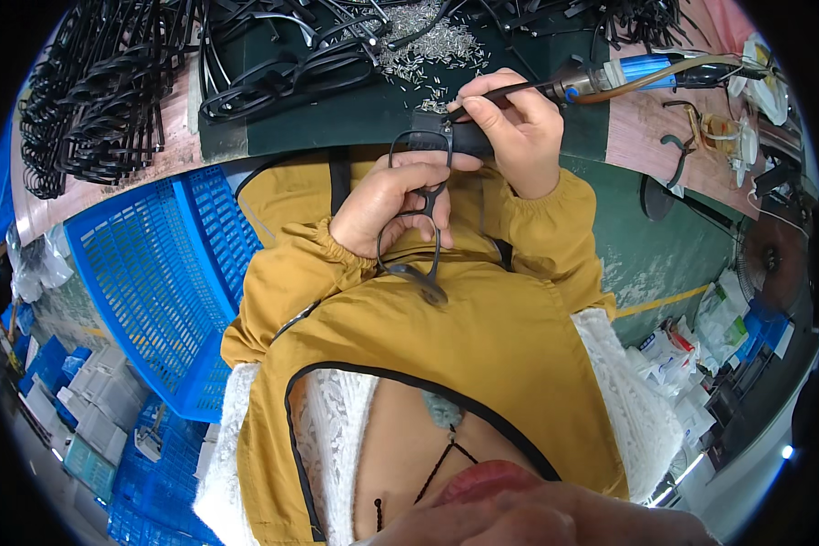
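A black eyeglass frame (438, 241) hangs over my lap, one rim above the other, with my left hand (373, 207) closed around its middle. At the table's near edge my right hand (530, 136) pinches a black temple arm (508, 89) close to the frame's upper hinge corner. Whether a tiny screw sits between those fingertips is too small to tell. Under the hinge is a dark block (469, 138) at the table edge. Just beyond lies a heap of small silvery screws or pins (432, 45), some scattered toward my fingers.
A blue powered screwdriver (642, 71) with a brown hose lies right of my right hand. Black frames (291, 82) and stacked frames (100, 100) cover the table's left. A blue plastic crate (150, 282) stands at my left. A fan (773, 264) is at far right.
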A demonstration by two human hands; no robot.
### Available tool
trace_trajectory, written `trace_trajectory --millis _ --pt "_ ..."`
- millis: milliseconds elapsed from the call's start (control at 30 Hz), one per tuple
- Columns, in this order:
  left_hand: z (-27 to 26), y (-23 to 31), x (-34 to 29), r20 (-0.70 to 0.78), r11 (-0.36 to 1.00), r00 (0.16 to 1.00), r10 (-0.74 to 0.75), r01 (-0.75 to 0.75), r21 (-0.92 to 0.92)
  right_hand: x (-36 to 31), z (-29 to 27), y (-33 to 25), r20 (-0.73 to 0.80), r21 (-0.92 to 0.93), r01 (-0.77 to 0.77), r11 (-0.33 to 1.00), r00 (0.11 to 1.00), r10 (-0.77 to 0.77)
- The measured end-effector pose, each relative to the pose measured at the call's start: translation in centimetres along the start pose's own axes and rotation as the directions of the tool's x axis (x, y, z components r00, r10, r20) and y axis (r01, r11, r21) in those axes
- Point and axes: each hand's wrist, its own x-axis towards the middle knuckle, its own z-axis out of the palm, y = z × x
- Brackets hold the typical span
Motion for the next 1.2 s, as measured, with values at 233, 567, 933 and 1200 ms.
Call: trace_trajectory --millis 233,567,933,1200 --pt "-0.1 0.5 0.3 -0.02 1.0 1.0 -0.02 0.02 0.012 0.7 0.4 -0.4 -0.026 -0.11 0.079 0.991 0.996 -0.082" --pt "1.5 0.9 0.1 -0.085 1.0 0.996 -0.009 0.007 -0.021 2.6 0.0 -1.0 0.225 -0.438 0.362 0.823 0.93 -0.29" --pt "3.8 4.5 2.4 0.015 0.931 0.961 0.276 -0.272 0.245 3.8 -11.2 -3.9 -0.415 -0.738 0.206 0.642 0.612 -0.673" --pt "0.3 2.9 -0.8 -0.083 0.92 0.919 0.385 -0.389 -0.051 9.2 -8.7 0.0 -0.264 0.73 0.248 0.637 0.962 -0.072"
